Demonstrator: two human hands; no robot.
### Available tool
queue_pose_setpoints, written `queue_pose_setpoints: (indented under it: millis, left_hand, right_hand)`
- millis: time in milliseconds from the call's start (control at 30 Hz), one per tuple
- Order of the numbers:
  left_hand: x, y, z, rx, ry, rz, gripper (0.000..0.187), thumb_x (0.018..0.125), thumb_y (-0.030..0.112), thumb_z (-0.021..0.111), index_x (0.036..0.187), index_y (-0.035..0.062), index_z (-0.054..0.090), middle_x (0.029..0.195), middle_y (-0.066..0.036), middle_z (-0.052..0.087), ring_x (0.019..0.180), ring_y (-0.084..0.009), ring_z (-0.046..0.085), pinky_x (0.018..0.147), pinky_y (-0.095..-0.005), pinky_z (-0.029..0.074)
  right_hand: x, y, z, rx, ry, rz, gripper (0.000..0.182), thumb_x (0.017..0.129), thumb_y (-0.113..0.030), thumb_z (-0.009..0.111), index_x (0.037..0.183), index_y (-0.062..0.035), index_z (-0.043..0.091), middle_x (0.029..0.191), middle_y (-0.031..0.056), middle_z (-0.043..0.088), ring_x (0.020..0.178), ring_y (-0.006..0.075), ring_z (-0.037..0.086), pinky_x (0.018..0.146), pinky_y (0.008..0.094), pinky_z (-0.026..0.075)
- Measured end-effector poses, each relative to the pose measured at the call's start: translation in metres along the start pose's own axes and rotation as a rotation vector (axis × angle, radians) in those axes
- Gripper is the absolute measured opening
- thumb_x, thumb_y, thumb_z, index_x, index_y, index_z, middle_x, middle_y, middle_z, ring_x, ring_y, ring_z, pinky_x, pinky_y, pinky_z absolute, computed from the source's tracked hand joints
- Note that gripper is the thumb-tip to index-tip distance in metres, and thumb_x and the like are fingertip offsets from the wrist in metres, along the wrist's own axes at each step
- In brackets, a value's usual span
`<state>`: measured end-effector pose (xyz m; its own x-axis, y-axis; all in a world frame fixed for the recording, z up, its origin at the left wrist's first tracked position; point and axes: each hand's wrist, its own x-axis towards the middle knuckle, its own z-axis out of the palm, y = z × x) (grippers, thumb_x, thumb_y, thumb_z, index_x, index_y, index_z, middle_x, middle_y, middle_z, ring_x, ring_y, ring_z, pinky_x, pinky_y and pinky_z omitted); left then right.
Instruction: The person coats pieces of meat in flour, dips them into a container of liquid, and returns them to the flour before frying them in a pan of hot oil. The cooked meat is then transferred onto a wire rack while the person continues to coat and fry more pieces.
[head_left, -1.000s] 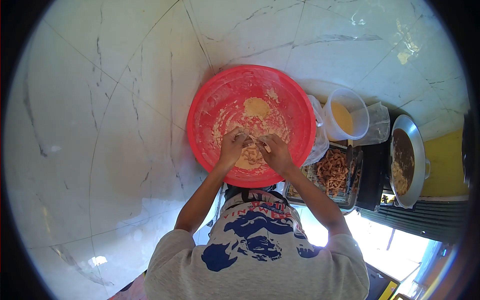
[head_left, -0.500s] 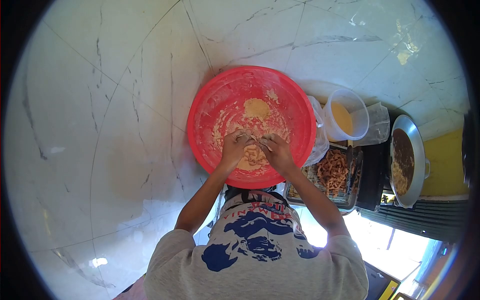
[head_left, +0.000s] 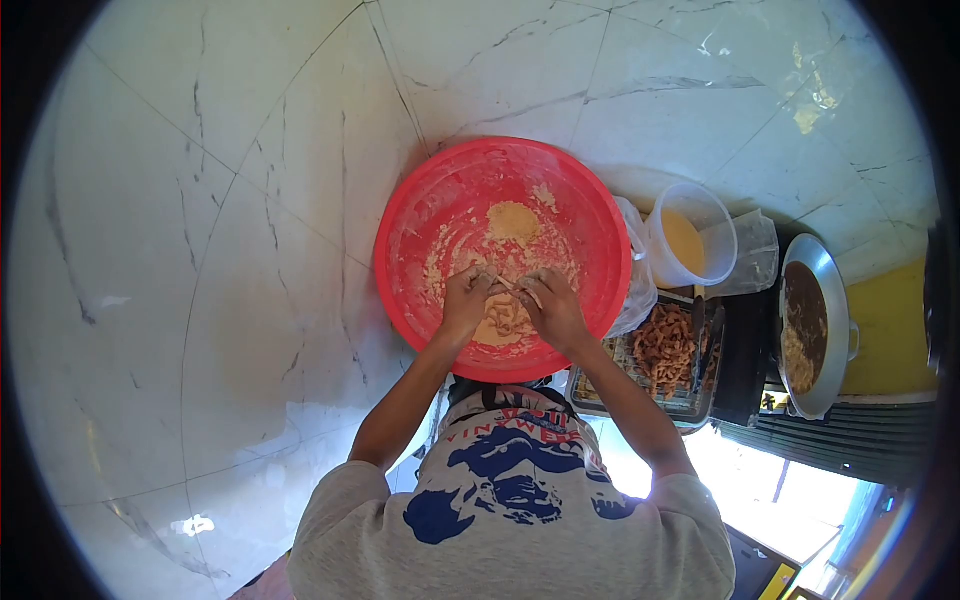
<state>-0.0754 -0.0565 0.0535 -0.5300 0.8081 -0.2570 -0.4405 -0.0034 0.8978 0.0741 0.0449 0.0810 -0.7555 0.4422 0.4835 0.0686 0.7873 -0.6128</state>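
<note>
My left hand (head_left: 469, 298) and my right hand (head_left: 550, 303) are close together over a wide red basin (head_left: 404, 250). Between them they pinch a thin, pale, flour-coated strip (head_left: 505, 283), one end at each hand's fingertips. What the strip is made of I cannot make out. Below the hands, several coated strips (head_left: 508, 318) lie in pale flour. A mound of yellowish flour (head_left: 513, 222) sits farther up in the basin, and flour is smeared over the red bottom.
Right of the basin stand a clear plastic tub (head_left: 690, 232) of yellow liquid and a tray (head_left: 590, 392) with browned fried strips (head_left: 664, 346) and tongs (head_left: 711, 345). Farther right, a metal pan (head_left: 826, 262) holds dark oil with pale pieces frying. A plastic bag (head_left: 636, 300) touches the basin.
Both hands stay nearly in place over the basin. The strip between the fingertips now shows more clearly, stretched across the gap. The view has shifted very slightly.
</note>
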Motion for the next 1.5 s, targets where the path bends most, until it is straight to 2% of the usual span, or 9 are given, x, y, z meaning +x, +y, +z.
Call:
queue_pose_setpoints:
  millis: [267, 467, 800, 1067, 1167, 1267, 1367, 1467, 1500]
  left_hand:
    - [-0.003, 0.007, 0.007, -0.007, -0.017, -0.08, 0.03, 0.091, 0.001, 0.064, 0.119, -0.0095, 0.061, 0.108, -0.016, 0.069, 0.094, -0.0169, 0.068, 0.08, -0.0254, 0.055]
    - [-0.002, 0.006, 0.01, 0.204, 0.08, 0.072, 0.029, 0.09, 0.001, 0.068, 0.117, -0.0086, 0.063, 0.099, -0.013, 0.071, 0.091, -0.0129, 0.067, 0.079, -0.0243, 0.053]
    - [0.002, 0.01, 0.005, 0.081, 0.147, 0.071, 0.025, 0.092, 0.001, 0.065, 0.114, -0.0099, 0.063, 0.102, -0.012, 0.07, 0.092, -0.0135, 0.066, 0.082, -0.0248, 0.054]
    - [0.004, 0.021, -0.005, 0.009, 0.164, 0.055, 0.022, 0.094, 0.002, 0.064, 0.113, -0.009, 0.063, 0.102, -0.012, 0.07, 0.09, -0.0142, 0.068, 0.08, -0.0247, 0.055]
    - [0.012, 0.009, -0.017, 0.015, 0.174, 0.122, 0.023, 0.094, 0.006, 0.064, 0.114, -0.006, 0.064, 0.1, -0.011, 0.071, 0.087, -0.0133, 0.068, 0.077, -0.0244, 0.055]
    - [0.008, 0.016, -0.018, 0.097, 0.159, 0.095, 0.024, 0.094, 0.005, 0.064, 0.115, -0.0066, 0.064, 0.1, -0.011, 0.071, 0.088, -0.0134, 0.068, 0.08, -0.0248, 0.055]
    - [0.007, 0.008, -0.028, 0.371, -0.077, 0.113, 0.026, 0.094, 0.007, 0.064, 0.117, -0.0051, 0.065, 0.099, -0.013, 0.072, 0.091, -0.0154, 0.069, 0.082, -0.0286, 0.054]
    - [-0.002, -0.003, -0.033, 0.88, -0.344, 0.15, 0.031, 0.093, 0.015, 0.064, 0.12, -0.0009, 0.065, 0.102, -0.016, 0.072, 0.097, -0.0227, 0.069, 0.087, -0.0367, 0.052]
    - [-0.006, -0.001, -0.031, 1.037, -0.404, 0.075, 0.033, 0.093, 0.018, 0.064, 0.121, 0.0004, 0.065, 0.104, -0.017, 0.071, 0.1, -0.0255, 0.068, 0.089, -0.0387, 0.051]
  right_hand:
    - [-0.003, 0.005, 0.0, -0.026, 0.023, -0.009, 0.017, 0.08, -0.002, 0.07, 0.096, -0.0018, 0.066, 0.095, 0.013, 0.061, 0.088, 0.033, 0.059, 0.077, 0.0421, 0.05]
    - [0.002, 0.002, -0.002, 0.013, 0.0, 0.022, 0.016, 0.082, -0.003, 0.069, 0.097, -0.0018, 0.065, 0.094, 0.0137, 0.06, 0.088, 0.0338, 0.059, 0.077, 0.0434, 0.049]
    - [0.0, 0.004, -0.008, 0.06, -0.065, 0.081, 0.015, 0.086, -0.003, 0.064, 0.101, -0.001, 0.062, 0.099, 0.0155, 0.058, 0.093, 0.0351, 0.058, 0.079, 0.0437, 0.049]
    - [-0.012, 0.008, -0.019, 0.048, -0.082, 0.127, 0.016, 0.086, -0.001, 0.065, 0.102, 0.0, 0.063, 0.1, 0.0153, 0.06, 0.095, 0.0345, 0.06, 0.081, 0.0413, 0.05]
    - [-0.017, 0.01, -0.029, 0.057, -0.044, 0.159, 0.014, 0.086, 0.0, 0.066, 0.1, -0.0002, 0.064, 0.099, 0.0151, 0.062, 0.094, 0.0336, 0.062, 0.08, 0.04, 0.051]
    - [-0.022, 0.016, -0.046, -0.022, 0.046, 0.149, 0.015, 0.086, 0.0, 0.068, 0.1, -0.0001, 0.065, 0.098, 0.0148, 0.064, 0.091, 0.0308, 0.064, 0.079, 0.0381, 0.052]
    - [-0.029, 0.033, -0.064, -0.064, 0.201, 0.229, 0.014, 0.086, -0.002, 0.068, 0.1, -0.0004, 0.066, 0.097, 0.0146, 0.067, 0.09, 0.0295, 0.066, 0.077, 0.0364, 0.053]
    - [-0.034, 0.044, -0.087, -0.047, 0.345, 0.419, 0.016, 0.087, -0.004, 0.068, 0.103, 0.0, 0.068, 0.097, 0.0148, 0.07, 0.088, 0.0282, 0.068, 0.077, 0.035, 0.053]
    - [-0.036, 0.048, -0.095, -0.037, 0.384, 0.49, 0.017, 0.088, -0.005, 0.068, 0.105, 0.0003, 0.068, 0.097, 0.015, 0.07, 0.087, 0.0276, 0.068, 0.077, 0.0346, 0.053]
